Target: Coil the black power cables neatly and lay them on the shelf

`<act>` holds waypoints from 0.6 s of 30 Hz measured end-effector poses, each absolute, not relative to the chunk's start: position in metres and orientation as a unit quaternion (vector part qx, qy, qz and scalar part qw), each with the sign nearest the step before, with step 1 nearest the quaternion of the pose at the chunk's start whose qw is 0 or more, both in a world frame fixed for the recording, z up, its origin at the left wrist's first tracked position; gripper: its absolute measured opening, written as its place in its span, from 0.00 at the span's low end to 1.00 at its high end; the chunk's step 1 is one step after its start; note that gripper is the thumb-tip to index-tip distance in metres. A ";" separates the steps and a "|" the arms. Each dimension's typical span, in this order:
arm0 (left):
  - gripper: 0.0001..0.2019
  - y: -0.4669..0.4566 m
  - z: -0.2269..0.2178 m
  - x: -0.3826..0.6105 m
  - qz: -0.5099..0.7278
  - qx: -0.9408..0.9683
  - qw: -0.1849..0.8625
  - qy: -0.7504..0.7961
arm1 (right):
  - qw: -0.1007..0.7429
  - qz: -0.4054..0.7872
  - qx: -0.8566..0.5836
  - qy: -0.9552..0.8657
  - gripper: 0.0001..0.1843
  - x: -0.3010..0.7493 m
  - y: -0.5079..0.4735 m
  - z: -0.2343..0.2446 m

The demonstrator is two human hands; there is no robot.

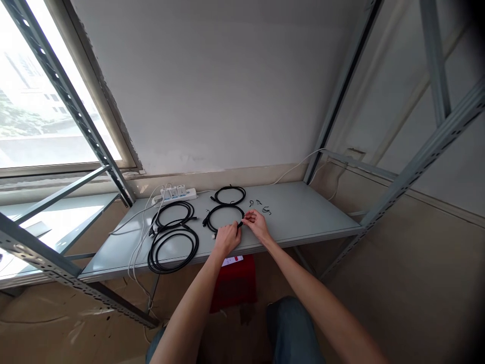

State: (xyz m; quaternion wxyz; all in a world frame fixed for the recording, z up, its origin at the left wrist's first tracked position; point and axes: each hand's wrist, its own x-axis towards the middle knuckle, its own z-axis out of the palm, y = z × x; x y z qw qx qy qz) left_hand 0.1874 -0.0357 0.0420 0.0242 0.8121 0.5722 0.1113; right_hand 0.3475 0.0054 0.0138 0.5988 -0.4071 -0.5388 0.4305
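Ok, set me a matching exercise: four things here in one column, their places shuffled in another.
Things
1. Power strip
2. Black ties
3. Red item
4. Front right coil

Places
A. Low down, under the shelf
B. At the left hand and right hand
C. Back left on the shelf
D. On the shelf, right of every coil

Pairs: 1-C, 2-D, 3-A, 4-B
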 end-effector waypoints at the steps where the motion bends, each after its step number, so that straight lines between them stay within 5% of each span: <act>1: 0.16 -0.036 0.042 0.188 0.109 0.814 0.024 0.570 | 0.594 0.426 -0.410 -0.546 0.17 0.347 0.005 0.014; 8: 0.18 -0.035 0.042 0.188 0.109 0.815 0.016 0.569 | 0.574 0.421 -0.422 -0.561 0.19 0.349 0.003 0.016; 13: 0.22 -0.038 0.042 0.188 0.113 0.837 0.018 0.535 | 0.639 0.448 -0.413 -0.470 0.24 0.356 0.006 0.017; 18: 0.21 -0.038 0.042 0.188 0.114 0.835 0.019 0.538 | 0.578 0.407 -0.421 -0.569 0.16 0.349 0.002 0.018</act>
